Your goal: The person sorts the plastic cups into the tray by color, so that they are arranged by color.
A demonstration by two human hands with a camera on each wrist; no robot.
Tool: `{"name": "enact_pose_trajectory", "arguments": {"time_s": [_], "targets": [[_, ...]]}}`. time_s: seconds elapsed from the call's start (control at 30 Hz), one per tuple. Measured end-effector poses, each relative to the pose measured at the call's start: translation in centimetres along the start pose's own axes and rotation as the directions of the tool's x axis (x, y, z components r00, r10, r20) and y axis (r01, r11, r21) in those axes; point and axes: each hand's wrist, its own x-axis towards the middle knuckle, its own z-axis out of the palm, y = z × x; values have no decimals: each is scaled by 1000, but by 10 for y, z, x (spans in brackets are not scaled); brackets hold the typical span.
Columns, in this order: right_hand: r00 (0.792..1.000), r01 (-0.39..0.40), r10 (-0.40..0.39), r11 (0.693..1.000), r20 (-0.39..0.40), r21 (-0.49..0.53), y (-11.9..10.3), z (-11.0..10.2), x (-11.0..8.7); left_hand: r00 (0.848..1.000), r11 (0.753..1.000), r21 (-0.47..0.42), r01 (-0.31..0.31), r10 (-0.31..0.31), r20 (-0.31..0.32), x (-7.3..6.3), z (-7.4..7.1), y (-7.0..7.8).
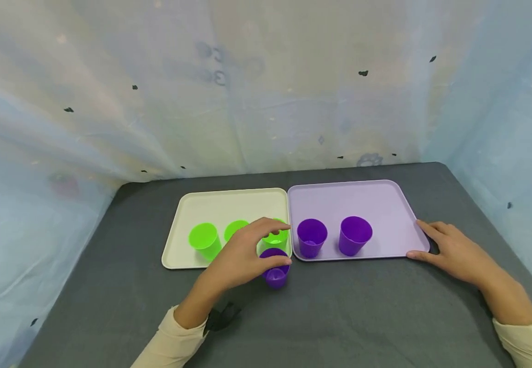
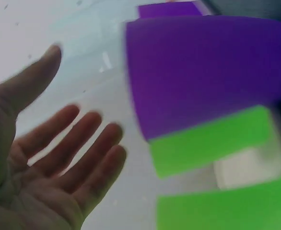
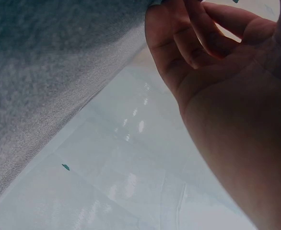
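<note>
My left hand [image 1: 243, 253] hovers at the near right part of the cream tray [image 1: 229, 198], thumb and fingers spread apart. Close to its thumb is a purple cup [image 1: 276, 278], just in front of that tray; the left wrist view shows a gap between the hand [image 2: 59, 158] and this purple cup [image 2: 207, 72]. Three green cups stand on the cream tray: one at left [image 1: 206, 243], a middle one [image 1: 234, 228] partly hidden by my hand, and one at right [image 1: 276, 240]. With thumb and fingers, my right hand [image 1: 456, 253] holds the near right corner of the lilac tray [image 1: 385, 204].
Two purple cups, one at left [image 1: 310, 239] and one at right [image 1: 354, 236], stand upright on the lilac tray. Both trays lie side by side on a dark grey tablecloth [image 1: 339, 306]. Pale sheeting [image 1: 270, 102] hangs behind the table and at both sides.
</note>
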Motion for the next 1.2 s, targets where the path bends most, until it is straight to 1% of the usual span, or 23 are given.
{"name": "enact_pose_trajectory", "arguments": {"time_s": [0.13,0.2,0.3,0.43,0.6,0.67,0.8,1.0,1.2], "targets": [[1000,6,-6,1000,-6,6,-1,2,1,995,999,17,34,-33,-94,-22,-3,-10],[1000,8,-8,1000,-14,5,-2,2,1,991,999,6,49,-47,-124,-31,-3,-15],[1000,14,-14,1000,-25,6,-1,1,2,990,996,-40,74,-78,-121,-40,-1,-20],[1000,19,-19,1000,-20,6,-1,2,2,991,991,-70,110,-115,-70,-47,6,-23],[1000,-3,3,1000,8,17,0,0,-1,993,991,-82,104,-108,-54,-48,16,-26],[1000,-11,11,1000,19,20,0,-1,-3,993,990,-89,111,-115,-40,-48,19,-27],[1000,-11,11,1000,24,17,0,-2,-3,989,984,-102,148,-149,-4,-48,23,-29],[1000,-9,9,1000,10,15,-2,-3,-2,980,970,-137,199,-200,3,-46,30,-31],[1000,-3,3,1000,-6,13,-2,-2,-1,975,967,-126,221,-221,10,-45,35,-32]]}}
